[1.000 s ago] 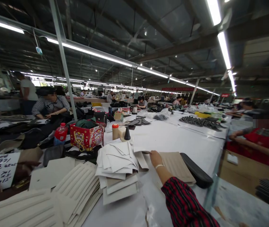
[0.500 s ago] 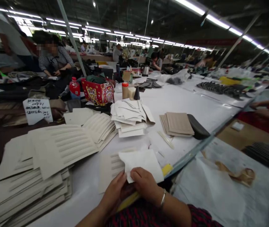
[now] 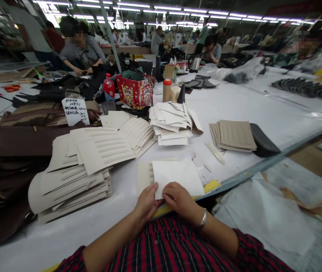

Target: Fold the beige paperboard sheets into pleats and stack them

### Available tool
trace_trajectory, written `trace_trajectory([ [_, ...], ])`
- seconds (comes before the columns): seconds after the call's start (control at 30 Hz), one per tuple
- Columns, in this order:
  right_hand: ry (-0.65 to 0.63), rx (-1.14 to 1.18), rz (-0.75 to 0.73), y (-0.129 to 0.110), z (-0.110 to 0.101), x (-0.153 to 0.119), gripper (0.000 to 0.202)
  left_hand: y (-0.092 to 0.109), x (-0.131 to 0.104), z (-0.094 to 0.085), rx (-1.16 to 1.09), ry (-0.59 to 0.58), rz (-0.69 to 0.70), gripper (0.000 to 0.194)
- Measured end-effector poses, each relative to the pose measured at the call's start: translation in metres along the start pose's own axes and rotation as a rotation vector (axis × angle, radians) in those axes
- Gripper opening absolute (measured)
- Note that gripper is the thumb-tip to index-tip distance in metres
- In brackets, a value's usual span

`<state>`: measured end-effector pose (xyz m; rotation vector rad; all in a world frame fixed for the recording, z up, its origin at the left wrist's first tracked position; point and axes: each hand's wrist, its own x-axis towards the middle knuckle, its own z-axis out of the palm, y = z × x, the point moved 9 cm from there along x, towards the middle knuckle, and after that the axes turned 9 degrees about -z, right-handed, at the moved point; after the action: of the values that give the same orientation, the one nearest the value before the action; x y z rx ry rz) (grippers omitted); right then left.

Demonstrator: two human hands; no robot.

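Note:
A white sheet [image 3: 177,173] lies over a beige ribbed panel [image 3: 143,177] at the table's near edge, leaving the panel's left part showing. My left hand [image 3: 147,199] is closed at the sheet's lower left corner, thumb on top and fingers partly hidden below. Just to its right, my right hand [image 3: 179,198] has its fingers curled together on the sheet's lower edge. Beige ribbed panels [image 3: 104,147] are piled at the left. Behind the sheet stands a stack of white pieces [image 3: 170,122].
Brown panels [image 3: 236,134] rest on a black piece [image 3: 262,140] at the right. Farther back are a red patterned box [image 3: 135,90], a red bottle [image 3: 109,87] and an orange-capped jar [image 3: 167,90]. Dark brown bags [image 3: 19,141] lie far left. People sit beyond the table.
The view has shifted, so the table's contents appear farther right and slightly higher. The white sheet lies flatter over the panel, and both hands remain at its near edge.

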<state>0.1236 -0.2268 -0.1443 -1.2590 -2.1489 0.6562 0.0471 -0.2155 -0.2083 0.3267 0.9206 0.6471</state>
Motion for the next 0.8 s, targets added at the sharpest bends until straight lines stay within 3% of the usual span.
trace_trajectory([
  [0.2, -0.075, -0.09, -0.064, -0.011, 0.007, 0.003, 0.007, 0.003, -0.004, 0.004, -0.091, 0.004, -0.019, 0.024],
  [0.47, -0.082, -0.144, 0.047, -0.011, 0.008, 0.01, 0.01, 0.006, -0.022, 0.034, -0.118, -0.207, -0.091, 0.059],
  [0.67, -0.095, -0.219, 0.046, -0.018, 0.012, 0.015, 0.007, 0.006, -0.026, 0.038, -0.113, -0.221, -0.094, 0.059],
  [0.8, -0.015, -0.089, 0.101, -0.011, 0.007, 0.014, 0.007, 0.007, -0.027, 0.035, -0.115, -0.206, -0.07, 0.051],
])
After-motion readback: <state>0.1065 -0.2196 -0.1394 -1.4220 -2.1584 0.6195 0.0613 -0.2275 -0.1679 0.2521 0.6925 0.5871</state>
